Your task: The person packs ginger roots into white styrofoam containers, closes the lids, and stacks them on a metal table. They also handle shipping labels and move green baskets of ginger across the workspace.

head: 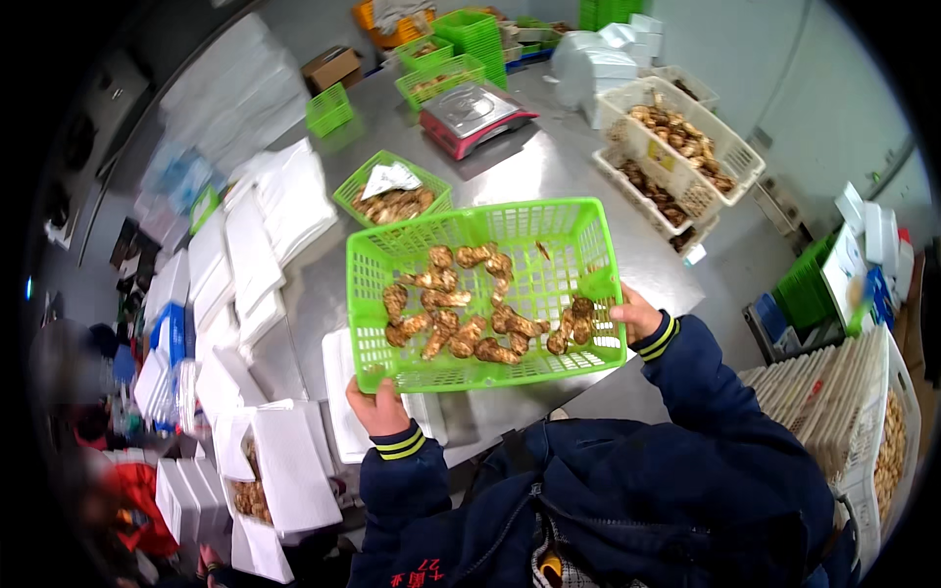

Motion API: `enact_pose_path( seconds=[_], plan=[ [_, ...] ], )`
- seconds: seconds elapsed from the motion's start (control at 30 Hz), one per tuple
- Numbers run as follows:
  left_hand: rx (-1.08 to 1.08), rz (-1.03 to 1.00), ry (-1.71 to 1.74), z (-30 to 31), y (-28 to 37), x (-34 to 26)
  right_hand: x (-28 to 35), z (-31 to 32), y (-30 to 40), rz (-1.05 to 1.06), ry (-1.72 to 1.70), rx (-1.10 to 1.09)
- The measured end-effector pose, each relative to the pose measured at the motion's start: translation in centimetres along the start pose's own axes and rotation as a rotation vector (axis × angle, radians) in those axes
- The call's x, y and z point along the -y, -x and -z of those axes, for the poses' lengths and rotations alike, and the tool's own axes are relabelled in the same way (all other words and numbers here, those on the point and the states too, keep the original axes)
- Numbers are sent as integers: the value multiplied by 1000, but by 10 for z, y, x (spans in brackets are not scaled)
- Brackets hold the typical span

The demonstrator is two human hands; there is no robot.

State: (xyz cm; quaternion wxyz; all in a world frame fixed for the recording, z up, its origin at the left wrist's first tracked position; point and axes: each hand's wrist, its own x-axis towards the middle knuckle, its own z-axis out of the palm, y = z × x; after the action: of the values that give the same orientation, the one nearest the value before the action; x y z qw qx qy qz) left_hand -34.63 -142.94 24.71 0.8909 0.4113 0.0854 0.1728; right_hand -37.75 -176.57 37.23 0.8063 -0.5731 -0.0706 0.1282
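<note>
A green plastic basket [481,377] spans the space before me, held above the steel table by both hands. My left hand [378,408] grips its near left corner, thumb over the rim. At the right end, my right hand [637,316] clasps the short wall. Several brown, soil-speckled mushrooms [467,336] lie loose on the basket's floor, mostly left and centre. Two more mushrooms [572,323] rest near the right wall. Just beyond the far rim stands a smaller green basket [445,180] of mushrooms with a crumpled white sheet on top.
A red scale [474,114] with a steel plate stands farther back on the steel table [544,165]. White crates [662,176] of mushrooms are stacked at right. Piled foam sheets [253,242] and an opened white box [298,467] line the left. Another person [140,507] is at lower left.
</note>
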Motion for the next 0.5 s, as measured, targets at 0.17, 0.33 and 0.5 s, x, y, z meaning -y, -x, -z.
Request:
enact_pose_path(
  seconds=[0.17, 0.33, 0.5],
  plan=[
    [291, 91, -105, 4, -43, -20, -38, -31, 21, 113, -149, -245],
    [514, -58, -376, -12, -89, -11, -68, -40, 41, 113, -303, -430],
    [569, 252, -280, -51, -56, 13, -47, -17, 67, 276, -368, -580]
  ],
)
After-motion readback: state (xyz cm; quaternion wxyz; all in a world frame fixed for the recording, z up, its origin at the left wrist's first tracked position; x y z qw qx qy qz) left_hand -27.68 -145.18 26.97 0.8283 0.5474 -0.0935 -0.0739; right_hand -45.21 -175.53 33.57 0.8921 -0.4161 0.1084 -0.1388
